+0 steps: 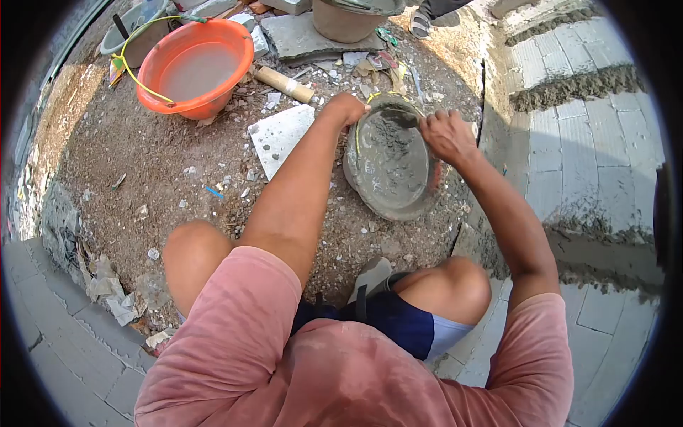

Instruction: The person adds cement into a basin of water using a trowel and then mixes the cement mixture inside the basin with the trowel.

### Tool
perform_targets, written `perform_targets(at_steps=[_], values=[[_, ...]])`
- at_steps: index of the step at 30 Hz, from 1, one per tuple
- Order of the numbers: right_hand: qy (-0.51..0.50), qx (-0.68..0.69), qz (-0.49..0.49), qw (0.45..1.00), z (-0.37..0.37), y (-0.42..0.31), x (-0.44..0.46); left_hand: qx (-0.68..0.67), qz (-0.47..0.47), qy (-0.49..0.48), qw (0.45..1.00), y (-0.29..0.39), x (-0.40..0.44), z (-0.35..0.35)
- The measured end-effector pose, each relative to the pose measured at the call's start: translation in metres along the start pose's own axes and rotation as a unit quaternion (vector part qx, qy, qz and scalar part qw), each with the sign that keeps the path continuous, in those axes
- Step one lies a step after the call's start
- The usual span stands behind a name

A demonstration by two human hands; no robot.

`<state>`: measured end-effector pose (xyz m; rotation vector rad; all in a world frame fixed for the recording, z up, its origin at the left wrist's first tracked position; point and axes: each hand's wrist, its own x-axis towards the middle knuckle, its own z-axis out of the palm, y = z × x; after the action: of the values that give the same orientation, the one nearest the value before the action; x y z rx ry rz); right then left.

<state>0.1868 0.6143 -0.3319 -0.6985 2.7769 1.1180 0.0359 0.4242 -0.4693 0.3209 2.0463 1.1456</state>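
Observation:
A grey mortar-coated bucket (388, 210) with a thin yellow handle stands on the ground in front of my knees. Wet mortar (391, 153) lies inside, heaped toward the far side. My left hand (346, 109) is closed at the far left of the rim; its fingertips are mostly hidden. My right hand (448, 135) is wrapped around a trowel over the right side of the rim. The pale end of the trowel's handle (474, 130) shows beside the hand, and its dark blade (400, 117) reaches into the bucket.
An orange tub (153, 75) of cloudy water stands at the far left. Nearby lie a white slab (281, 139) and a cardboard tube (284, 84). Another mortar-stained bucket (345, 23) rests on a stone slab (299, 39). Block walling (562, 142) with mortar ridges runs along the right.

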Motion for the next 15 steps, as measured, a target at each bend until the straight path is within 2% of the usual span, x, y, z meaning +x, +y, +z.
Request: perform_targets(at_steps=[2, 6, 9, 12, 15], values=[[-0.044, -0.03, -0.049, 0.997, -0.005, -0.042, -0.004, -0.02, 0.013, 0.008, 1.0, -0.016, 0.024, 0.007], [-0.004, 0.102, -0.037, 0.994, -0.06, -0.024, -0.049, -0.056, 0.005, 0.006, 0.998, -0.022, 0.026, 0.01], [-0.052, 0.095, -0.048, 0.993, -0.09, -0.022, -0.086, 0.018, 0.01, 0.001, 1.0, -0.012, 0.018, 0.004], [-0.148, 0.096, -0.017, 0.984, -0.072, -0.04, -0.087, 0.027, 0.016, 0.008, 0.999, -0.008, 0.014, 0.005], [-0.089, 0.104, 0.003, 0.991, -0.009, -0.061, -0.058, 0.03, 0.0, 0.009, 1.0, 0.002, 0.002, 0.001]])
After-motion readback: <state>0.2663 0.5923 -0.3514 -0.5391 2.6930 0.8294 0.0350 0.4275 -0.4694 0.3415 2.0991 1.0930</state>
